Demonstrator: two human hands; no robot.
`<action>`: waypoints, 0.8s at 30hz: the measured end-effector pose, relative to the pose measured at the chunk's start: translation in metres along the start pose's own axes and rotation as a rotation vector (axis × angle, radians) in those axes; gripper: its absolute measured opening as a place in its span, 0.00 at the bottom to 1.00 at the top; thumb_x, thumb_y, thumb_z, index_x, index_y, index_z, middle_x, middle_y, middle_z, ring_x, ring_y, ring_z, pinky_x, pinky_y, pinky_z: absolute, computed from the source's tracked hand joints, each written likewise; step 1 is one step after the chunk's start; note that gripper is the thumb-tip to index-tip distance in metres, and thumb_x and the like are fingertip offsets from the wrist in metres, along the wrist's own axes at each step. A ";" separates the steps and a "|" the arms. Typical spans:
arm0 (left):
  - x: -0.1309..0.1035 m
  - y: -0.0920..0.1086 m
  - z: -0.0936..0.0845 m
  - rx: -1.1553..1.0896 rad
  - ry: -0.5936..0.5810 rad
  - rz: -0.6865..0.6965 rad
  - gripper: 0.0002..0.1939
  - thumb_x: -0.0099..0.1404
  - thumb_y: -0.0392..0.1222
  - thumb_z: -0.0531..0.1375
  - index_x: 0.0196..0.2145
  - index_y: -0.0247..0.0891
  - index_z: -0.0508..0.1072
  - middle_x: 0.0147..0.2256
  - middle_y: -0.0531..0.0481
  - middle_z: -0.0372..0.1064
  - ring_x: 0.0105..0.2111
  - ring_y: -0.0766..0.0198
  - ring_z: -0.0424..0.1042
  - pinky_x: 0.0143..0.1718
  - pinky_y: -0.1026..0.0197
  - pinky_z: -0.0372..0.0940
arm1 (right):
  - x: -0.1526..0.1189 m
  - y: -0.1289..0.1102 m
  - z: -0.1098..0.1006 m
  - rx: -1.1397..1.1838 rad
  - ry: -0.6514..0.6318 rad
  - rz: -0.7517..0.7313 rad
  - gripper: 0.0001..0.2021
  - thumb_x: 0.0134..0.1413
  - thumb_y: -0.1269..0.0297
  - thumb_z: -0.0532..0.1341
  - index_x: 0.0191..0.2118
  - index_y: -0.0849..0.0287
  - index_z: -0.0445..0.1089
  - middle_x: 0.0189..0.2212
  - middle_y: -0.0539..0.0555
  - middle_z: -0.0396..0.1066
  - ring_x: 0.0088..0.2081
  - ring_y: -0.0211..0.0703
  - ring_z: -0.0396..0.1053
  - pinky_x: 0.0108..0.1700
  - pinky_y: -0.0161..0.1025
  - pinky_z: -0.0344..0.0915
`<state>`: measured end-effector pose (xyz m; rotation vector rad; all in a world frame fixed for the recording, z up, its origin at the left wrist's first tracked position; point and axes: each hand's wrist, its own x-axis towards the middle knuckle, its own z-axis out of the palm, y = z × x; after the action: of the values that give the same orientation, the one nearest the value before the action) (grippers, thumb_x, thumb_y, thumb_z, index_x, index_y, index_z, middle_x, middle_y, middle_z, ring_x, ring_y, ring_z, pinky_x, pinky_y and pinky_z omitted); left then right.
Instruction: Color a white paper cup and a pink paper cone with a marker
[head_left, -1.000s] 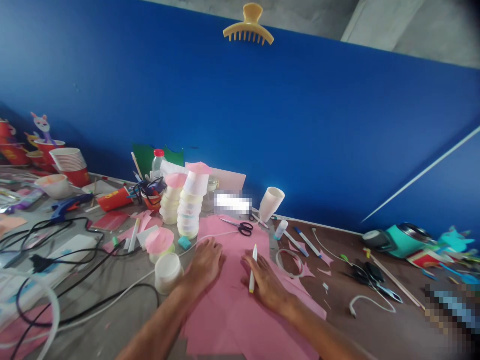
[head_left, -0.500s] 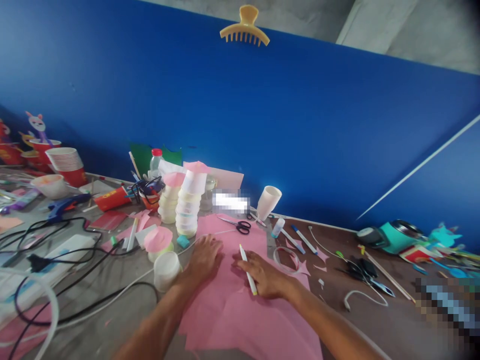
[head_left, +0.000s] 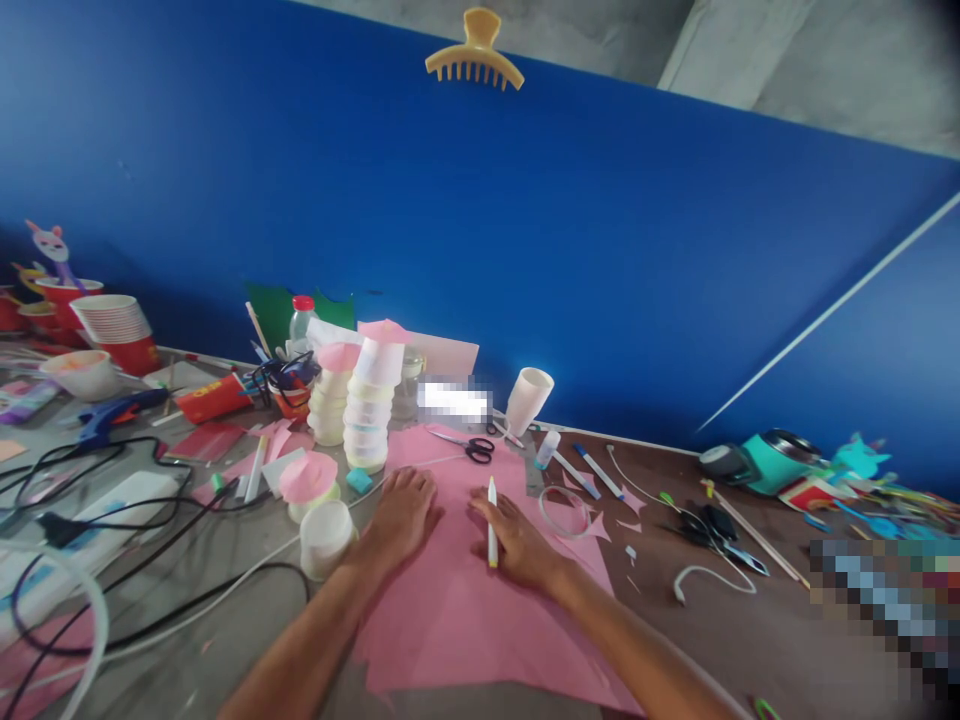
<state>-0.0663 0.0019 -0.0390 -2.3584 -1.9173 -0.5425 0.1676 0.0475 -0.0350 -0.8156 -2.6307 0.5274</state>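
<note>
A large pink sheet (head_left: 465,620) lies on the table in front of me. Flat on its left part rests my left hand (head_left: 405,510), fingers spread and holding nothing. My right hand (head_left: 517,540) is over the sheet's right part, with a white marker (head_left: 493,530) with yellow ends held near thumb and fingers, roughly upright in the view. Black-handled scissors (head_left: 476,450) lie at the sheet's far end. Beside my left hand are a small teal block (head_left: 360,481) and a white cup (head_left: 327,538).
Stacked cup towers (head_left: 369,410) with pink tops stand behind on the left. Black cables (head_left: 150,520) and a white power strip (head_left: 112,530) cover the left side. A tilted white cup (head_left: 529,400), glue stick (head_left: 547,450), markers (head_left: 600,472) and pink scraps lie at right.
The marker in my right hand has turned more upright in the view. My left hand has shifted slightly on the sheet. The whole view has moved a little, with things appearing further left.
</note>
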 end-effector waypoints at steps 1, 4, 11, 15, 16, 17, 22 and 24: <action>0.000 0.000 0.000 0.004 -0.005 -0.011 0.12 0.69 0.44 0.54 0.46 0.39 0.71 0.49 0.42 0.71 0.50 0.49 0.66 0.56 0.46 0.57 | 0.002 0.005 0.000 0.000 0.006 -0.015 0.30 0.54 0.58 0.67 0.60 0.60 0.63 0.61 0.70 0.64 0.63 0.61 0.61 0.63 0.60 0.60; 0.000 0.001 -0.003 0.013 -0.010 -0.023 0.11 0.69 0.43 0.55 0.45 0.39 0.72 0.48 0.43 0.71 0.51 0.49 0.65 0.56 0.46 0.57 | 0.005 0.016 -0.002 -0.009 -0.010 -0.059 0.30 0.55 0.57 0.65 0.61 0.60 0.62 0.61 0.69 0.63 0.64 0.60 0.60 0.63 0.60 0.60; -0.001 0.002 -0.006 0.011 -0.006 -0.022 0.10 0.69 0.45 0.55 0.45 0.41 0.72 0.49 0.44 0.70 0.51 0.50 0.66 0.55 0.46 0.57 | 0.016 0.021 -0.014 0.002 -0.035 -0.066 0.29 0.49 0.64 0.68 0.58 0.60 0.64 0.59 0.66 0.66 0.61 0.58 0.64 0.61 0.57 0.62; 0.001 0.005 -0.009 0.021 -0.042 -0.039 0.11 0.68 0.43 0.56 0.46 0.39 0.71 0.52 0.43 0.70 0.52 0.49 0.65 0.57 0.45 0.56 | 0.026 0.016 -0.016 0.006 0.088 0.067 0.24 0.51 0.71 0.65 0.55 0.58 0.65 0.50 0.61 0.73 0.51 0.54 0.72 0.54 0.52 0.69; 0.001 0.006 -0.011 0.023 -0.056 -0.044 0.12 0.67 0.43 0.57 0.47 0.38 0.71 0.52 0.42 0.70 0.53 0.49 0.65 0.57 0.45 0.56 | 0.028 0.015 -0.014 0.001 0.124 0.094 0.23 0.53 0.72 0.63 0.56 0.58 0.64 0.50 0.61 0.73 0.50 0.54 0.72 0.53 0.52 0.69; 0.001 0.007 -0.012 0.024 -0.066 -0.047 0.13 0.67 0.43 0.57 0.48 0.38 0.71 0.52 0.42 0.70 0.53 0.48 0.65 0.57 0.44 0.56 | 0.031 0.013 -0.012 -0.005 0.155 0.114 0.23 0.54 0.72 0.61 0.56 0.59 0.62 0.50 0.62 0.73 0.50 0.55 0.71 0.53 0.53 0.69; 0.001 0.007 -0.015 0.029 -0.061 -0.045 0.14 0.68 0.44 0.56 0.49 0.40 0.70 0.53 0.42 0.69 0.53 0.47 0.65 0.57 0.43 0.56 | 0.032 0.008 -0.001 -0.014 0.212 0.132 0.21 0.56 0.70 0.61 0.56 0.60 0.62 0.53 0.65 0.70 0.54 0.58 0.68 0.57 0.53 0.65; 0.000 0.007 -0.014 0.033 -0.066 -0.043 0.14 0.68 0.45 0.55 0.49 0.40 0.70 0.53 0.42 0.69 0.54 0.47 0.64 0.57 0.42 0.55 | 0.028 0.009 0.000 -0.019 0.209 0.123 0.21 0.55 0.69 0.62 0.55 0.62 0.63 0.54 0.66 0.69 0.55 0.59 0.67 0.58 0.54 0.64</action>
<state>-0.0629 -0.0031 -0.0241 -2.3487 -1.9927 -0.4371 0.1499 0.0707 -0.0332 -0.9861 -2.4098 0.4241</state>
